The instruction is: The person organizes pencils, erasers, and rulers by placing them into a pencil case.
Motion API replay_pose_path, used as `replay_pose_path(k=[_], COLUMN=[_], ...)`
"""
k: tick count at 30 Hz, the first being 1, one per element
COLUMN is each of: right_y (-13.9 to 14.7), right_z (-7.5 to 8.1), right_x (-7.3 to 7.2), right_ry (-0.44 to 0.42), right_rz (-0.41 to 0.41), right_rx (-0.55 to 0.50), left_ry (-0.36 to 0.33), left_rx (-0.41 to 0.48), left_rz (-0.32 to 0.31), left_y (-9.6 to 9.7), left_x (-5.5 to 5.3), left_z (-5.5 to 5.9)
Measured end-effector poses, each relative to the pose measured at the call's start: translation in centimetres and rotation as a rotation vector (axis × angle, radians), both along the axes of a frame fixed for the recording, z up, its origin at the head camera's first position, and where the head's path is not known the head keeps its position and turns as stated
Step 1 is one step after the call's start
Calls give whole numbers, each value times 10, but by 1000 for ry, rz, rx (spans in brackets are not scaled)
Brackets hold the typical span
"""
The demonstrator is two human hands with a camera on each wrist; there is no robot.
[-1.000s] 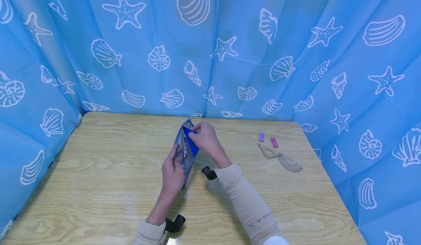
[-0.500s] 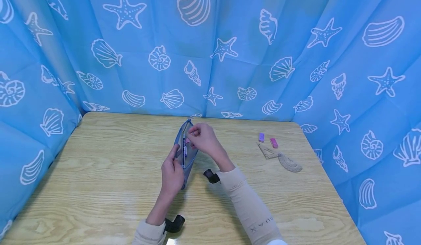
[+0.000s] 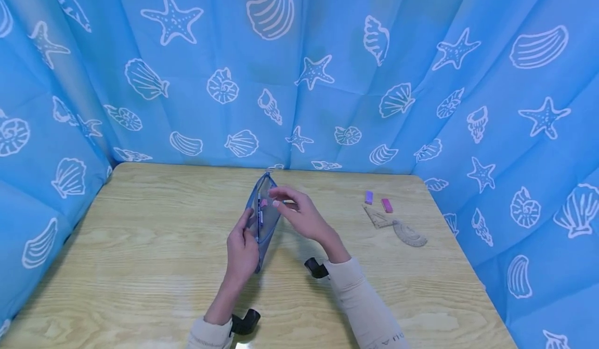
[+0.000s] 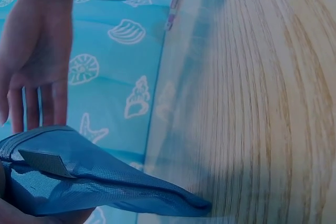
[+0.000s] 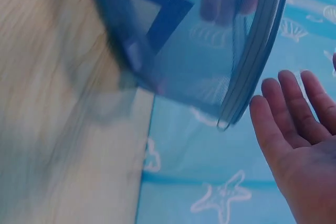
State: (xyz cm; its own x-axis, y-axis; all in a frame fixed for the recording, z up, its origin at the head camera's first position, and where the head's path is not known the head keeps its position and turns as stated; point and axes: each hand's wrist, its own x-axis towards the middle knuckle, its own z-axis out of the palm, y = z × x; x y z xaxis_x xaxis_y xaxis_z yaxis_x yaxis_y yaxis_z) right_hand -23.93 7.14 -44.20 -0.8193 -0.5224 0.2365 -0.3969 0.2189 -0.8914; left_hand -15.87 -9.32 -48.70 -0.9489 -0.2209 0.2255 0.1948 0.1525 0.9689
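A blue see-through mesh zip pouch stands over the table with its mouth spread, in the head view. My left hand grips its left side, thumb at the rim. Inside the pouch, pens and a small pink item show. Through the mesh in the right wrist view, a dark blue set square lies within. My right hand is just right of the mouth, holding nothing, its fingers loosely extended. The right wrist view has that hand's fingers beside the zip edge.
To the right on the wooden table lie a purple eraser, a pink eraser, a clear set square and a clear protractor. A blue shell-print curtain encloses the back and sides.
The blue set square has gone from my right fingers into the pouch. My right hand has then let go and drawn back to the right. The left hand keeps its grip.
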Motion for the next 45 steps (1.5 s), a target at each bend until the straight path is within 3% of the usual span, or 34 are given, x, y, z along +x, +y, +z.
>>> replay_pose_path(k=[5, 11, 17, 25, 32, 40, 45], right_y=[23, 56, 91, 134, 163, 198, 216], right_z=[-6, -29, -41, -55, -61, -68, -67], right_x=[2, -3, -6, -4, -1, 0, -2], right_ry=[1, 11, 7, -32, -6, 31, 49], right_rz=[-77, -169, -244, -323, -378, -435, -477], right_rx=[-23, 17, 67, 146, 203, 250, 277], left_ry=[12, -1, 17, -39, -55, -9, -21], left_rx=[-3, 5, 13, 19, 20, 32, 40], left_rz=[4, 23, 26, 8, -6, 0, -14], left_y=[0, -4, -6, -5, -3, -2, -2], left_x=[-1, 0, 0, 3, 5, 7, 6], left_z=[0, -2, -2, -1, -2, -4, -3])
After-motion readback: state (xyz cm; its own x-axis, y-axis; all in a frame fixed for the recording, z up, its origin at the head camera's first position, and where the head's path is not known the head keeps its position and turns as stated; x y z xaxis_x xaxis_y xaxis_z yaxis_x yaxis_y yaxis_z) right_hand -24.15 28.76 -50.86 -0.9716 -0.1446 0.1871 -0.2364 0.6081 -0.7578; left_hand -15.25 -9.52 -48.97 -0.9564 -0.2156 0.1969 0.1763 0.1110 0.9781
